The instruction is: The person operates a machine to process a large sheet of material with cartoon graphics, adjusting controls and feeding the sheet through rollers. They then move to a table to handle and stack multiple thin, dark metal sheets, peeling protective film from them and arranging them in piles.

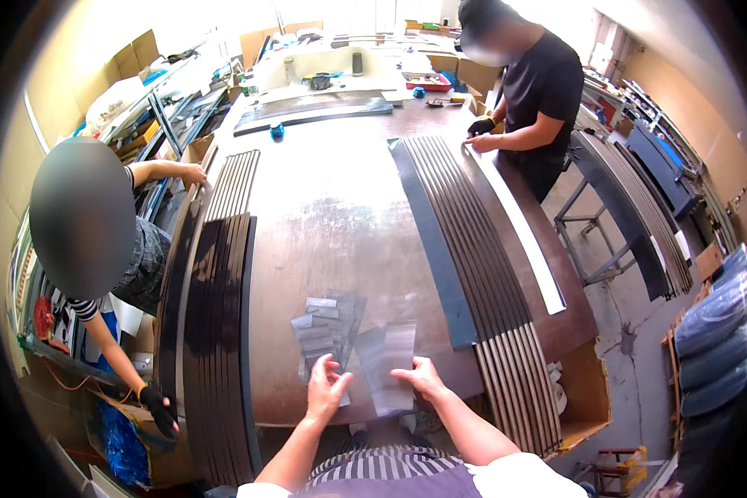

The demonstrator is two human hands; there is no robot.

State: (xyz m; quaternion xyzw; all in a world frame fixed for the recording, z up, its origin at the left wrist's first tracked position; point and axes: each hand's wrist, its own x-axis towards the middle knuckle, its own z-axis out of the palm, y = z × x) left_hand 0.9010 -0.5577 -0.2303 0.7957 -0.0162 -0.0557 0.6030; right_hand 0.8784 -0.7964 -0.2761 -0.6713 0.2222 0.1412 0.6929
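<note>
Several thin grey rectangular sheets (319, 324) lie in an overlapping, fanned pile near the table's front edge. My left hand (327, 390) is just at the near side of this pile, its fingers curved and apart with nothing seen between them. To the right, my right hand (423, 380) grips the right edge of a striped grey sheet (401, 353), thumb on its upper face. Another see-through grey sheet (373, 365) lies partly under it. Whether my right fingers go beneath the sheet is hidden.
Long dark strips (216, 315) line the table's left side, beside a person reaching over them. Long ribbed strips (465, 266) and a white strip (519, 220) run along the right, near a second person. Blue tape rolls (276, 130) and a cardboard box (585, 390) are around.
</note>
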